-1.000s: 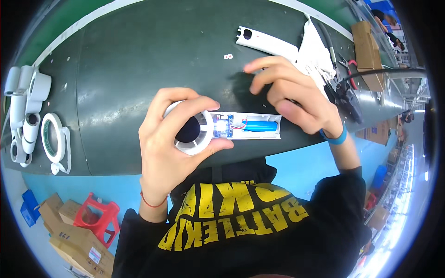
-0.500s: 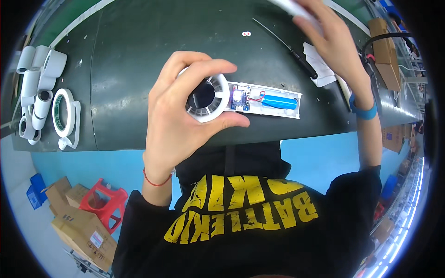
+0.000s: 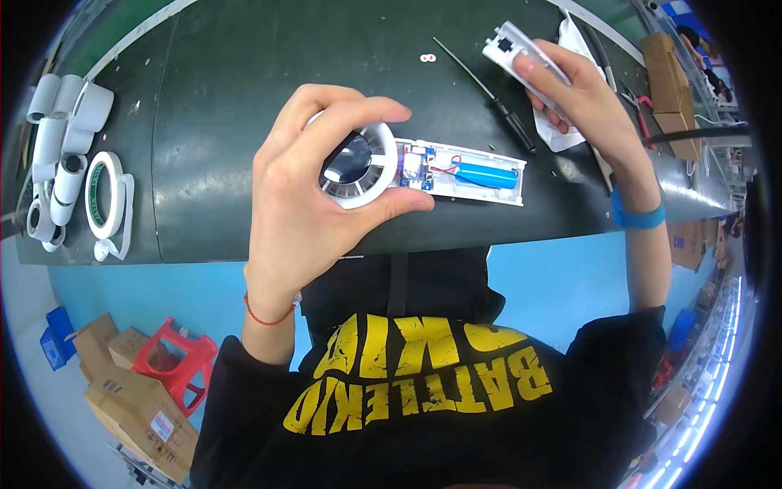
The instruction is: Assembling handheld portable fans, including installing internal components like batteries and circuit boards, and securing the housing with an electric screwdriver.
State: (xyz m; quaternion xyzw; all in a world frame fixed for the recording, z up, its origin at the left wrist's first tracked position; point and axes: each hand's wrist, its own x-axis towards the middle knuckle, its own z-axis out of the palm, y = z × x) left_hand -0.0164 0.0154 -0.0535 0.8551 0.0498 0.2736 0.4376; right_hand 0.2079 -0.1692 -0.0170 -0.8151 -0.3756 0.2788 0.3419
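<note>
My left hand [image 3: 297,179] is wrapped round the round head of a white handheld fan [image 3: 383,183], thumb and fingers on its rim. The fan's handle points right with its inside bare. In it lie a small circuit board [image 3: 415,169] and a blue cylindrical battery [image 3: 486,174] with red wires. Farther right, my right hand [image 3: 574,94] grips a white plastic handle cover [image 3: 509,50], raised and tilted above the table. A screwdriver [image 3: 509,120] with a black grip lies between the cover and the fan.
White cylindrical parts [image 3: 65,155] and a roll of white tape [image 3: 104,196] sit on the table's left side. Two small red-and-white pieces [image 3: 428,58] lie at the back. White paper [image 3: 562,134] and red-handled pliers [image 3: 642,122] are at the right. A red stool [image 3: 183,359] stands below left.
My right hand has come nearer and down from the far edge, bringing the cover fully into view. My left hand keeps its grip on the fan.
</note>
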